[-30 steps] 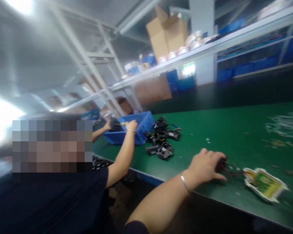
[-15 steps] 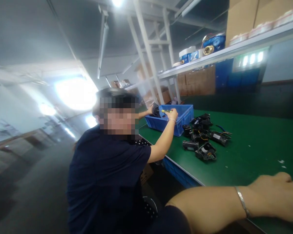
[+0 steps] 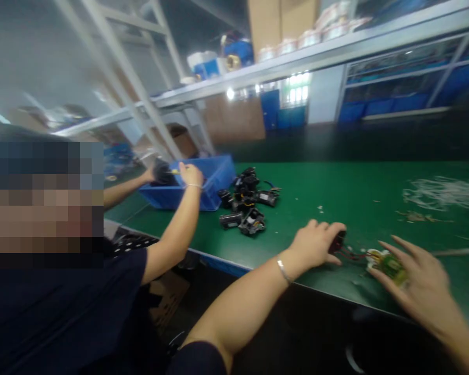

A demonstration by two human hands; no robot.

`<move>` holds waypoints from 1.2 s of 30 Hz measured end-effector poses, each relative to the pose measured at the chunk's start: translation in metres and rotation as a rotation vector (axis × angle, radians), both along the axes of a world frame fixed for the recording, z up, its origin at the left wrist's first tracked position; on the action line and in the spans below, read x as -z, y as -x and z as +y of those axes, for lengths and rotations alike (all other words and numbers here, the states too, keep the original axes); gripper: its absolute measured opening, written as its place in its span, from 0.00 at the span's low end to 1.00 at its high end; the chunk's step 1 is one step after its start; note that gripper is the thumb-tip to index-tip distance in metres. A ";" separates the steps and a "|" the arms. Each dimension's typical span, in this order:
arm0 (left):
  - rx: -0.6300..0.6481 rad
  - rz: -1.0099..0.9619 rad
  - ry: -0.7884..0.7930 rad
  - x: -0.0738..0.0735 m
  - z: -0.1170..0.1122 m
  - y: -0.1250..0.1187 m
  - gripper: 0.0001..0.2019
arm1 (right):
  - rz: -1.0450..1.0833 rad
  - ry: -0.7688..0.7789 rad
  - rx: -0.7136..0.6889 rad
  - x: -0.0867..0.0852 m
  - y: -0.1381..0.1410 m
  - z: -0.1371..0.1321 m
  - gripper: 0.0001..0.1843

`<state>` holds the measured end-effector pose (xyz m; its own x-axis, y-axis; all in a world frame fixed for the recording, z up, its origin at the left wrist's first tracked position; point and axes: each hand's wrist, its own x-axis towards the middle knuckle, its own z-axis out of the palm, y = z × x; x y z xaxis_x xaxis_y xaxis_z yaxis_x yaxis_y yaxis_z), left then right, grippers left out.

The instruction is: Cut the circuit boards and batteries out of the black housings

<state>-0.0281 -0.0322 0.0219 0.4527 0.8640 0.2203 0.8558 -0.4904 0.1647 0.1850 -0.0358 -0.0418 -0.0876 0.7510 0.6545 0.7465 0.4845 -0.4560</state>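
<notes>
Motors [image 3: 244, 208], perhaps, beyond left hand [image 3: 316, 245]

right hand [image 3: 411, 284] newly in view, fingertips on the green circuit board [image 3: 387, 262]

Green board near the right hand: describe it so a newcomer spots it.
On the green bench, go to the near edge, between the wearer's hands. The green board lies at the right hand, tied by red wires to the black part under the left hand. It alone is green with a pale rim; the parts heaped by the blue bin are black.
</notes>
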 end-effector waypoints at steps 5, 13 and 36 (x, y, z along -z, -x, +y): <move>-0.011 -0.005 -0.006 0.000 0.005 0.000 0.42 | -0.262 0.078 0.028 0.019 -0.018 -0.006 0.39; -0.059 0.019 0.000 -0.003 0.009 -0.002 0.38 | -0.052 0.173 0.078 0.022 -0.028 -0.006 0.41; -0.416 -0.221 -0.017 -0.006 0.035 0.025 0.34 | 0.088 -0.036 0.328 0.025 -0.076 -0.015 0.37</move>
<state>-0.0526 0.0030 0.0274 0.0090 0.9575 0.2882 0.9257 -0.1170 0.3597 0.2608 -0.0510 -0.0669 0.2126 0.7064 0.6751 0.8238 0.2420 -0.5126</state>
